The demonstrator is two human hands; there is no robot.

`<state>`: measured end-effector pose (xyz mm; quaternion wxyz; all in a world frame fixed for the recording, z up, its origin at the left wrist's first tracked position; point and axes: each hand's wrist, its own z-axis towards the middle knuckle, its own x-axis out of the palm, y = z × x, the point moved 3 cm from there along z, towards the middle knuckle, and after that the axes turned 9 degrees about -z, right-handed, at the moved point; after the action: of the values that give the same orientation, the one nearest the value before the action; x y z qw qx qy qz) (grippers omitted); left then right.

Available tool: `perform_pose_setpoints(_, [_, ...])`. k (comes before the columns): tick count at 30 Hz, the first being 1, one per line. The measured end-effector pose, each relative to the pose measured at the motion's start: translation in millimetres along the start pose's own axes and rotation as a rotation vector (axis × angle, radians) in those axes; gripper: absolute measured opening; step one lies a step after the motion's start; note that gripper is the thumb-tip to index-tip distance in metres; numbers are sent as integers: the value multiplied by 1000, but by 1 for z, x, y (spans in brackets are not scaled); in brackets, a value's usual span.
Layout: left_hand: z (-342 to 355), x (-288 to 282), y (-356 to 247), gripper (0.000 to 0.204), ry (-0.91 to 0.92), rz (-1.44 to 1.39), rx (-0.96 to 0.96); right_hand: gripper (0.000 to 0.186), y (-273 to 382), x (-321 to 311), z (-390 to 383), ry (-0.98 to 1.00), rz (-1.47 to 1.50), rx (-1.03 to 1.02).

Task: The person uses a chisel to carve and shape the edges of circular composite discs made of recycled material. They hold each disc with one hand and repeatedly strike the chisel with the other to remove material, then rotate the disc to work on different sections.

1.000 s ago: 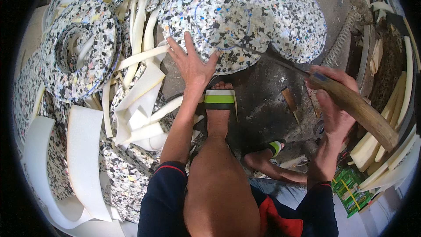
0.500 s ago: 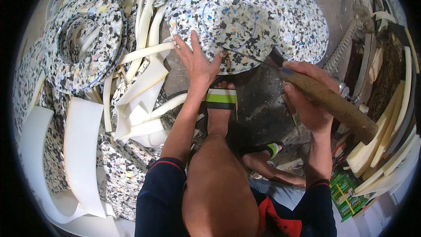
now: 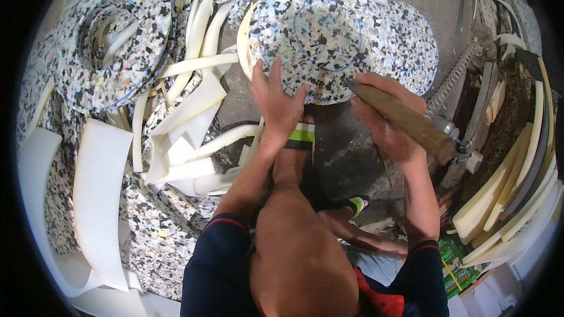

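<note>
A round disc of speckled bonded foam (image 3: 282,23), with a blue circle drawn on it, lies in front of me. My left hand (image 3: 281,97) rests with spread fingers at its near left edge. My right hand (image 3: 388,111) grips a thick wooden handle (image 3: 405,118) of a knife, its front end at the disc's near right edge. The blade cannot be made out now; the half-second-old frame shows it long and thin. Another speckled disc (image 3: 411,41) lies partly hidden behind the first, to the right.
At left, a speckled foam ring (image 3: 138,41) sits on a heap of foam. White foam strips (image 3: 101,194) and cream offcuts (image 3: 200,66) surround it. Cream foam strips (image 3: 499,199), a coil spring (image 3: 455,76) and a green packet (image 3: 455,261) are on the right. My sandalled foot (image 3: 302,134) is below the disc.
My right hand has brought the knife leftward to the disc's edge. The front disc has shifted right, covering more of the other disc, and my left hand has moved slightly right and nearer me.
</note>
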<state>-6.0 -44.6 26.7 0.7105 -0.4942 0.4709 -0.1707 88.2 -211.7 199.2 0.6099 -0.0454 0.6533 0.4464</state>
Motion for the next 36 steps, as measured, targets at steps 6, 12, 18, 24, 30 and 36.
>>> perform_pose_setpoints(6, [49, 8, 22, 107, 118, 164, 245, 33, -10, 4, -5, 28, 66, 115])
perform_pose_setpoints(12, [45, 11, 30, 108, 118, 112, 278, 26, 3, 6, 6, -29, 56, 89])
perform_pose_setpoints(18, [46, 11, 29, 106, 121, 139, 283, 29, 14, -6, 9, 4, -1, 40])
perform_pose_setpoints(24, [45, 11, 29, 107, 108, 142, 299, 29, 10, 14, 12, -22, 49, 71])
perform_pose_setpoints(30, [45, 12, 33, 106, 95, 135, 290, 27, 16, 5, 7, -49, 43, 115])
perform_pose_setpoints(36, [46, 11, 29, 105, 110, 132, 306, 25, 16, 27, 17, -129, 39, 25])
